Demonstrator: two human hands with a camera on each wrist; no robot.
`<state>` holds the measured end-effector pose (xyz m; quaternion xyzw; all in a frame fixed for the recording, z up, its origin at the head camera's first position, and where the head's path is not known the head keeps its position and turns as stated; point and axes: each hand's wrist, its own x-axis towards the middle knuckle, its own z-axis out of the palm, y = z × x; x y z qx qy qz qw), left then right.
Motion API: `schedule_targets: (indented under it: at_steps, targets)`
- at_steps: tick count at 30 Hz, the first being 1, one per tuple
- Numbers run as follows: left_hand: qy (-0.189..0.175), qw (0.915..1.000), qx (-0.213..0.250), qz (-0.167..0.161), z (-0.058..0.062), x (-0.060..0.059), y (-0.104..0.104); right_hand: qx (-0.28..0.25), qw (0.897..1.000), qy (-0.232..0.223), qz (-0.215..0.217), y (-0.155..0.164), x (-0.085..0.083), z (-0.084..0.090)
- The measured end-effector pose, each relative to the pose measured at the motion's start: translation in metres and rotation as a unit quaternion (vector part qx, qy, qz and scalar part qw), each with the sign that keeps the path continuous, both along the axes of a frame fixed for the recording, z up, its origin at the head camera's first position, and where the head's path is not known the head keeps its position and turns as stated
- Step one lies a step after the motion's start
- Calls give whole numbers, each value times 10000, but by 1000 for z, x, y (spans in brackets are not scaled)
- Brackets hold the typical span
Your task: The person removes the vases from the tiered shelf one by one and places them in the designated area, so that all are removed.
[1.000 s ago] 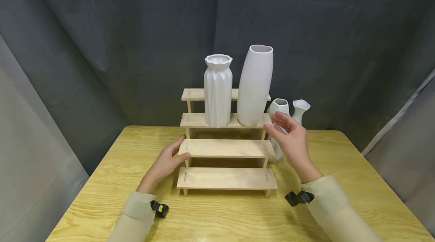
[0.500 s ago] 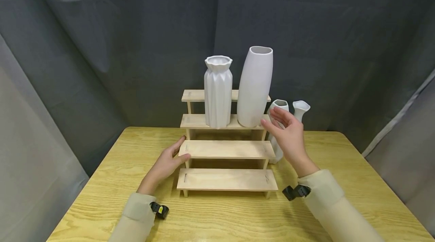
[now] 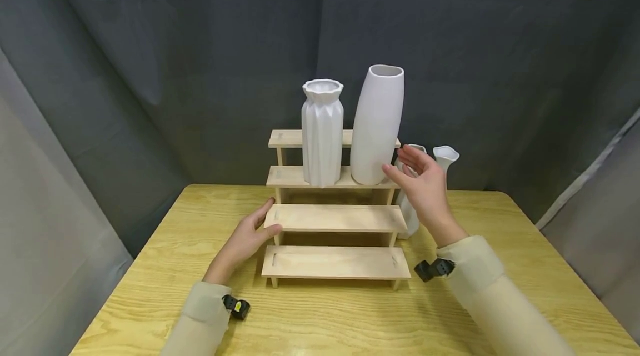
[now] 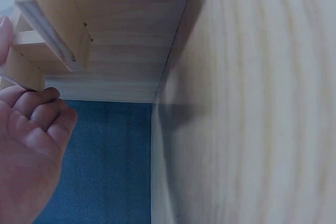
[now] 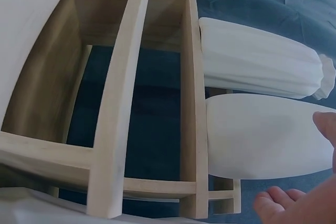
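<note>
A four-step wooden display stand (image 3: 335, 218) stands on the table. My left hand (image 3: 245, 242) grips its left end, thumb on one step and fingers at the side; the left wrist view shows those fingers (image 4: 39, 103) curled by the wooden upright. Two white vases stand on the second step from the top: a fluted vase (image 3: 322, 134) with a wavy rim, and a taller smooth vase (image 3: 376, 128) to its right. My right hand (image 3: 430, 195) is raised beside the smooth vase's lower right side, fingers spread from the thumb, holding nothing. The thumb overlaps the vase in the head view.
Behind my right hand, more white vases stand on the table to the right of the stand: one flared-neck vase (image 3: 445, 155) and a faceted vase (image 3: 409, 217), both partly hidden. A dark grey curtain (image 3: 225, 67) hangs close behind the wooden table (image 3: 320, 322).
My right hand has risen and shifted slightly left, closer to the smooth vase's side. My left hand, the stand and the vases have stayed in place.
</note>
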<state>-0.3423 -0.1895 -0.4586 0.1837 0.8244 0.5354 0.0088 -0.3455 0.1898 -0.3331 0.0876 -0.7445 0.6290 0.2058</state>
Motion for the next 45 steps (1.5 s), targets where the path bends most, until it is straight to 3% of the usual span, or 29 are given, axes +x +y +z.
schedule_targets:
  at_steps: [27, 45]
  targets:
    - [-13, 10000, -31, 34, 2, 2, -1, 60, 9999, -9, -82, -15, -19, 33]
    - [90, 9999, -37, 41, -1, -1, 0, 311, 9995, -64, 41, -21, -28, 42]
